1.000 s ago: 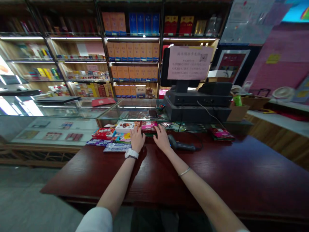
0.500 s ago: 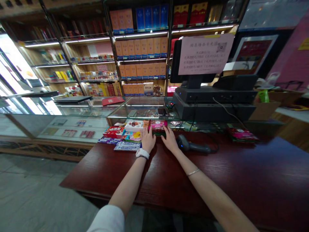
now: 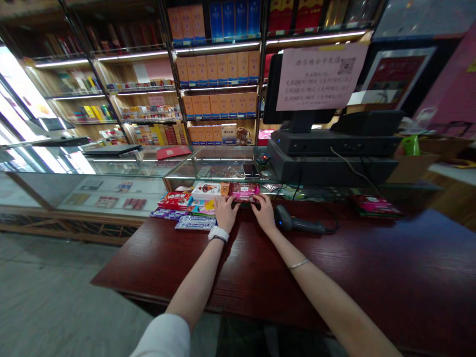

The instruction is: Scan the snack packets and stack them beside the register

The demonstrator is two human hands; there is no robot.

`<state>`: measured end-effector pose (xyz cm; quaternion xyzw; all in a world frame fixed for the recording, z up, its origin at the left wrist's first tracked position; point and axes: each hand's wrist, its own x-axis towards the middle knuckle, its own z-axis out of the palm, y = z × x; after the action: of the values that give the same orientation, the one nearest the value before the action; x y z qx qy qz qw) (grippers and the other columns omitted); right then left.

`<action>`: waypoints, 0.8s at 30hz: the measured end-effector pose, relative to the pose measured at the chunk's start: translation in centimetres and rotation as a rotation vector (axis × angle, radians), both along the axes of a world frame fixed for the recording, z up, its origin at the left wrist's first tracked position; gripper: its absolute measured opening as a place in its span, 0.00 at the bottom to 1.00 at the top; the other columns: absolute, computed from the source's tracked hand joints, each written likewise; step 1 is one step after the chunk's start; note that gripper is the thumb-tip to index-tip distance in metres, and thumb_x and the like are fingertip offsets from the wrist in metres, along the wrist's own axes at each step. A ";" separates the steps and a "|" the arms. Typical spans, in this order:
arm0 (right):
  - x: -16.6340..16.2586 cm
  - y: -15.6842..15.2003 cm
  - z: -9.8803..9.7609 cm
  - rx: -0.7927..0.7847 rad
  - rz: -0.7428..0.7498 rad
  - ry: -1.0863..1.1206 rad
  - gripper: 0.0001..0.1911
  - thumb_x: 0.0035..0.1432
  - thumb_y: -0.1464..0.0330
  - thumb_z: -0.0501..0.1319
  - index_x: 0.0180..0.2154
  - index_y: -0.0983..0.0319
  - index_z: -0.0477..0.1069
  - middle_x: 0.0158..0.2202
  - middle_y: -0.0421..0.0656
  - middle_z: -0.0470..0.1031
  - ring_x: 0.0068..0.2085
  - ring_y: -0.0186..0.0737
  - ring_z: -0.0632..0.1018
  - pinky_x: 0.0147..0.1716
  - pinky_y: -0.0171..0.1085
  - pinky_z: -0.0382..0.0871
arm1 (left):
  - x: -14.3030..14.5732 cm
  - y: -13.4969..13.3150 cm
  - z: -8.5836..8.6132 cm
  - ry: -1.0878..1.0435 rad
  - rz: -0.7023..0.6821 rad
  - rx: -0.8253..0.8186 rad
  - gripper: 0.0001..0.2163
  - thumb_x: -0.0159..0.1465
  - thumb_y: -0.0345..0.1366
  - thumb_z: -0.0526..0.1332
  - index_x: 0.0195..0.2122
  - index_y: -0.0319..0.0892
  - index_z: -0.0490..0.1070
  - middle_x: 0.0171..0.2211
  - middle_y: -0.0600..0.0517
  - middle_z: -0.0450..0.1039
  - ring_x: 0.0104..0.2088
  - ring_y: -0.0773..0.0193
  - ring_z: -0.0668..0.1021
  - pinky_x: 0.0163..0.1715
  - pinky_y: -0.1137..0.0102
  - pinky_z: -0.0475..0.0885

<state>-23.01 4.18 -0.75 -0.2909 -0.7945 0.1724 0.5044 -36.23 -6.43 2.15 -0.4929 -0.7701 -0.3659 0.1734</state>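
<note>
On the dark wooden counter point(image 3: 238, 267), a stack of pink-and-red snack packets point(image 3: 243, 191) lies flat at the back edge. My left hand point(image 3: 225, 213) grips its near left corner, with the fingers curled and the thumb along the front. At the near right corner, my right hand point(image 3: 265, 212) has its thumb and fingers on the same stack. Left of my left hand are a white box with a brown picture point(image 3: 206, 190), red packets point(image 3: 174, 200), a light-blue and yellow packet point(image 3: 201, 207), purple packets point(image 3: 167, 214) and silver-blue bars point(image 3: 197, 222).
A black barcode scanner point(image 3: 297, 223) lies just right of my right hand. Behind it stands a register with a monitor carrying a pink paper sign point(image 3: 320, 77). More pink packets point(image 3: 375, 206) lie far right. A phone point(image 3: 251, 171) rests on the glass case point(image 3: 219, 154).
Both hands stay at the pink packets. The fingers have drawn back slightly toward the near corners, so more of the top packet shows. The view has shifted a little.
</note>
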 end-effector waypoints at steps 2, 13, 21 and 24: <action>0.1 0.0 0.1 -0.005 -0.003 0.007 0.17 0.59 0.70 0.58 0.49 0.62 0.74 0.51 0.51 0.71 0.54 0.48 0.73 0.57 0.48 0.67 | -0.1 -0.1 0.0 -0.004 -0.006 0.014 0.13 0.63 0.39 0.64 0.48 0.47 0.74 0.45 0.48 0.76 0.50 0.54 0.76 0.66 0.49 0.52; 0.4 0.0 0.2 0.021 -0.044 -0.053 0.17 0.59 0.69 0.59 0.49 0.61 0.76 0.51 0.50 0.77 0.55 0.49 0.75 0.56 0.51 0.68 | 0.4 0.1 0.2 -0.087 -0.084 0.025 0.09 0.62 0.38 0.65 0.42 0.45 0.73 0.43 0.48 0.76 0.48 0.54 0.76 0.61 0.50 0.59; 1.0 -1.0 1.1 0.123 -0.105 -0.088 0.18 0.62 0.70 0.56 0.53 0.61 0.75 0.54 0.49 0.76 0.57 0.48 0.74 0.58 0.50 0.67 | 1.1 0.0 0.3 -0.102 -0.100 0.135 0.07 0.61 0.35 0.65 0.41 0.44 0.73 0.42 0.47 0.76 0.47 0.54 0.76 0.55 0.55 0.65; 1.6 -1.6 2.0 0.152 -0.128 -0.111 0.19 0.63 0.70 0.55 0.54 0.58 0.73 0.55 0.48 0.76 0.58 0.47 0.73 0.57 0.50 0.67 | 1.9 -0.2 0.9 -0.087 -0.106 0.188 0.08 0.63 0.35 0.63 0.43 0.45 0.74 0.43 0.47 0.75 0.48 0.54 0.76 0.56 0.53 0.65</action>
<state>-21.44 2.62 1.25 -0.3111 -0.8118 0.0627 0.4902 -34.36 -6.60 3.00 -0.4981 -0.7122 -0.4662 0.1655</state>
